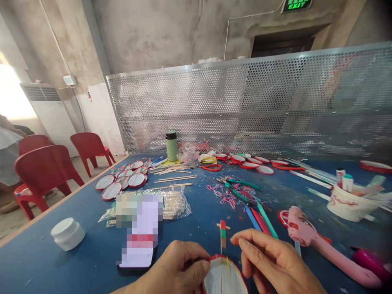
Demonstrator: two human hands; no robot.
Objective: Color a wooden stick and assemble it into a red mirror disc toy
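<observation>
At the bottom centre, a small round disc [226, 277] with a whitish face and a red rim is gripped at its upper left edge by my left hand [185, 267], thumb against the near face. A flat stick [223, 234] banded in red and green rises beyond the rim, with a short crosspiece near its top. My right hand [271, 261] is just right of the disc, its index finger and thumb stretched toward the stick and apart, with nothing seen between them. The lower parts of the disc and both hands run out of view.
A phone [139, 237] lies left, beside a bag of wooden sticks [176, 204] and a white jar [67, 233]. Right are pliers [235, 190], coloured clips, a pink glue gun [324, 249] and a paper cup [349, 203]. More red-rimmed discs [136, 179] sit behind, before a perforated metal screen [214, 102].
</observation>
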